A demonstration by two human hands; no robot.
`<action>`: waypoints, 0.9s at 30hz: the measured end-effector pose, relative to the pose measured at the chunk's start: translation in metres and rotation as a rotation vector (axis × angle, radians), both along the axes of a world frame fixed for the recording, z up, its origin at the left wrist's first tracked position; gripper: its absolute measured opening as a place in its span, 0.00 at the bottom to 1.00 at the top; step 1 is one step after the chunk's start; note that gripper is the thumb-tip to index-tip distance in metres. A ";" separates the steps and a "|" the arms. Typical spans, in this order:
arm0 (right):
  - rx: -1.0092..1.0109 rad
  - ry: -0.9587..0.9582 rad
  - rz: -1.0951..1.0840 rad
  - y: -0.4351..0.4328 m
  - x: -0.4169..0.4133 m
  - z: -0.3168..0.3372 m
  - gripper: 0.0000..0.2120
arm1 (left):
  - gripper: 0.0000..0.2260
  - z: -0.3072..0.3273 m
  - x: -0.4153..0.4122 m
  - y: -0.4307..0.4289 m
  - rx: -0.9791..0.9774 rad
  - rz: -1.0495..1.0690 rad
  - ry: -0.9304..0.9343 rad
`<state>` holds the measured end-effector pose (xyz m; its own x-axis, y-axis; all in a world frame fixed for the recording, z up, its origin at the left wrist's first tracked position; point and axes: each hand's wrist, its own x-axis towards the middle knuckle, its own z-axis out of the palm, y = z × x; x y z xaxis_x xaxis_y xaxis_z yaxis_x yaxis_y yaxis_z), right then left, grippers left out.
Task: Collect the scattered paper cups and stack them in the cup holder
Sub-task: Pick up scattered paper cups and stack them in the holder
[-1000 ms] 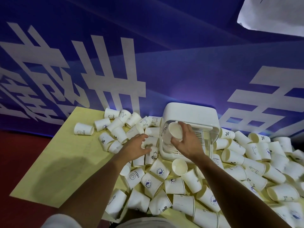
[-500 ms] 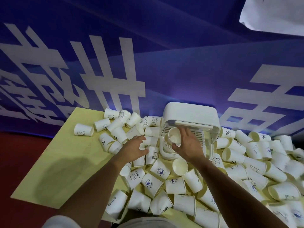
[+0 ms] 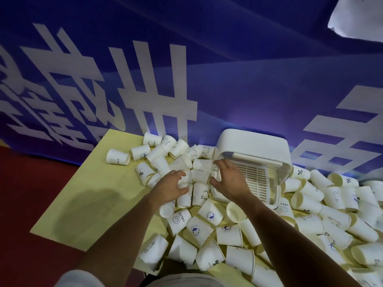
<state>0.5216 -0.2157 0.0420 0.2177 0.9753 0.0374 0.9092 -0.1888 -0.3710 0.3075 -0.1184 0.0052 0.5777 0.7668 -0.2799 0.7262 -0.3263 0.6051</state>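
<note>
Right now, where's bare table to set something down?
Free: left side of the yellow tabletop, between its left edge, the blue banner and the leftmost white paper cups. Crowded: cups cover centre and right, around the white plastic cup holder.

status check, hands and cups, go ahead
Left hand grips a cup. Right hand open at the cup holder. Scattered cups piled all round it.

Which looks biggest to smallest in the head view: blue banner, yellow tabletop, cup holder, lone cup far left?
1. blue banner
2. yellow tabletop
3. cup holder
4. lone cup
Gaps are wide; nearness doesn't change this.
</note>
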 end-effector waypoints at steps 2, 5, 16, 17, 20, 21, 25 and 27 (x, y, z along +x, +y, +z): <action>-0.028 0.025 0.045 0.006 -0.011 -0.003 0.28 | 0.25 -0.001 -0.012 0.001 -0.013 0.028 -0.009; -0.049 0.027 0.097 0.015 -0.027 -0.008 0.28 | 0.25 -0.002 -0.031 0.005 0.006 0.058 -0.018; -0.161 0.052 0.262 0.066 -0.100 -0.033 0.28 | 0.24 -0.023 -0.111 0.016 -0.033 0.230 0.026; -0.174 0.057 0.273 0.071 -0.108 -0.036 0.29 | 0.24 -0.025 -0.119 0.019 -0.037 0.244 0.028; -0.200 0.064 0.304 0.090 -0.132 -0.046 0.28 | 0.23 -0.031 -0.140 0.033 -0.042 0.282 0.042; -0.209 0.060 0.310 0.097 -0.140 -0.049 0.28 | 0.23 -0.032 -0.147 0.039 -0.047 0.293 0.044; -0.245 0.035 0.326 0.129 -0.170 -0.059 0.29 | 0.24 -0.039 -0.172 0.070 -0.060 0.336 0.058; -0.275 0.022 0.321 0.147 -0.181 -0.064 0.30 | 0.25 -0.044 -0.183 0.090 -0.044 0.338 0.082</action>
